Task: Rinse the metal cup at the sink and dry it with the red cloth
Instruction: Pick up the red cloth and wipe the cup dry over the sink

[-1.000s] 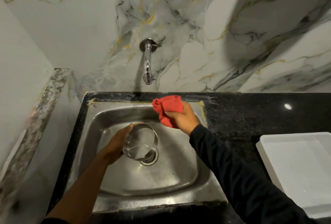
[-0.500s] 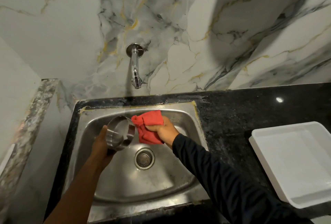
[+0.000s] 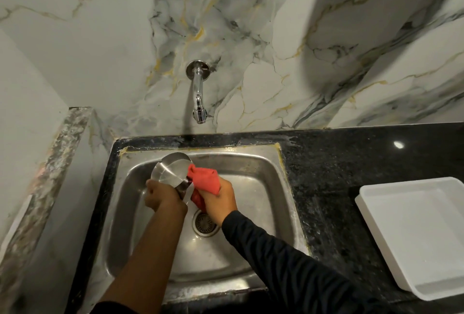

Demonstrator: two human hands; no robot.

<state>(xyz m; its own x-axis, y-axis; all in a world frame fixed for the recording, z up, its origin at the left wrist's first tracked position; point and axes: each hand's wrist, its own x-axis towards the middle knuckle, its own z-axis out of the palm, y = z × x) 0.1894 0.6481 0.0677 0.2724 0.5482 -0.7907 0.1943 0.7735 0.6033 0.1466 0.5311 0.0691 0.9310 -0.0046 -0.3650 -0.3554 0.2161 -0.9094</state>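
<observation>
Metal cup [image 3: 172,172] in left hand [image 3: 164,198]; red cloth [image 3: 205,180] against it

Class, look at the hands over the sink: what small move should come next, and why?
Probably rub the red cloth around the metal cup: the right hand presses it against the cup's side, the left hand holds the cup, and the tap looks off.

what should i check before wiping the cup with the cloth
1. Left hand grips cup: ok.
2. Right hand holds cloth: ok.
3. Cloth touches cup: ok, at its right edge.
4. Tap off: ok, no stream visible.
5. Cup held over sink: ok.
6. Cup inside drained: cannot tell, its base faces the camera.
</observation>
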